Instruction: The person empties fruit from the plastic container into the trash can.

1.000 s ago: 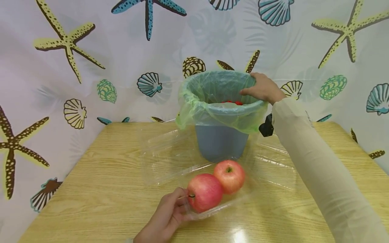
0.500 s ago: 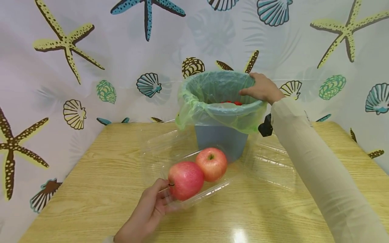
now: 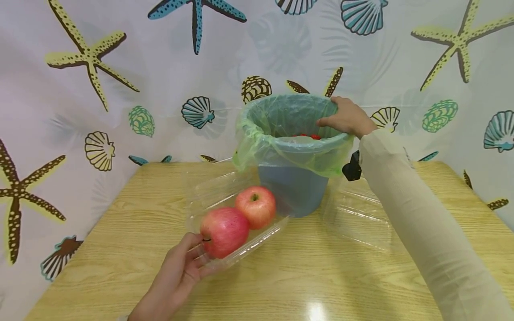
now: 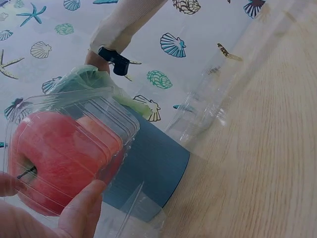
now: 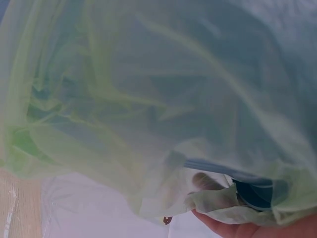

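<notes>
My left hand [image 3: 176, 269] holds a clear plastic container [image 3: 257, 240] by its left end, thumb near an apple's stem. Two red apples [image 3: 224, 232] lie in it side by side, tilted over the table in front of the bin. In the left wrist view the fingers [image 4: 81, 210] curl against the container's wall. A blue bin [image 3: 293, 191] stands behind, lined with a thin green bag [image 3: 257, 154] folded over its rim. My right hand [image 3: 348, 117] grips the bin's right rim through the bag, thumb inside. Red things [image 3: 313, 136] show inside the bin, mostly hidden.
Another clear plastic container [image 3: 361, 214] lies right of the bin, partly behind my right sleeve [image 3: 425, 214]. More clear plastic [image 3: 221, 183] lies left of the bin. A curtain [image 3: 176, 67] printed with starfish and shells hangs behind the wooden table [image 3: 132, 232].
My left hand has carried the container with the two apples leftward and slightly away from me, from in front of the bin to its left front. My right hand stays on the rim.
</notes>
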Action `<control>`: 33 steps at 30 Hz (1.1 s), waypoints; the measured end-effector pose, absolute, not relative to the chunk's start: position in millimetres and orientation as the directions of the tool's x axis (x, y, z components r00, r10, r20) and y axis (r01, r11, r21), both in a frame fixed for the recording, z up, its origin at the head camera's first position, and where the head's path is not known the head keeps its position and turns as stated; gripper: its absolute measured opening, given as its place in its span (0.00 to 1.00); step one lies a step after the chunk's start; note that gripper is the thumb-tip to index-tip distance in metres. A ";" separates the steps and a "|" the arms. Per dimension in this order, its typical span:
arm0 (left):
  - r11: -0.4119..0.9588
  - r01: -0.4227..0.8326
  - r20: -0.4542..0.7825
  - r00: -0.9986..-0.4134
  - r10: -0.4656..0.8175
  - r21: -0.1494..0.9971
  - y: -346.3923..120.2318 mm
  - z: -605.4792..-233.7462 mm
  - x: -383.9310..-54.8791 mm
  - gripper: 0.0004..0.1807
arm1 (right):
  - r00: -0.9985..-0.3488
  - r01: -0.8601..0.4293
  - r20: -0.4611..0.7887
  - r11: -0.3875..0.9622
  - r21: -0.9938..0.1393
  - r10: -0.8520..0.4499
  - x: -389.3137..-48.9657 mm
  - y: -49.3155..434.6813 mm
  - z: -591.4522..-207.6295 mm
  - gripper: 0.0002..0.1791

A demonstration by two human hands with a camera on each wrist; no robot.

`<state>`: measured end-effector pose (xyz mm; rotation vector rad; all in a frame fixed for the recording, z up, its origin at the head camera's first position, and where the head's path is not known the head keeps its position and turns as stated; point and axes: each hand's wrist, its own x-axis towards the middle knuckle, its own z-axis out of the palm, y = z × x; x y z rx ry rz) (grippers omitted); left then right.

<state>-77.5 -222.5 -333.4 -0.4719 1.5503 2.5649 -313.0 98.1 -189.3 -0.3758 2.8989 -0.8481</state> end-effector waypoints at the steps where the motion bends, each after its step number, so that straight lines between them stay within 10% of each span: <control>1: -0.472 -0.244 -0.313 -0.947 -0.072 0.847 -224.4 -333.9 -77.7 0.11 | -0.965 -0.207 -0.024 0.815 -0.541 -0.261 -313.0 98.7 -189.3 0.47; 33: -0.642 -0.216 -0.339 -0.938 -0.073 0.736 -286.4 -322.6 -92.0 0.13 | -0.964 -0.210 -0.021 0.803 -0.558 -0.267 -312.5 99.1 -188.1 0.46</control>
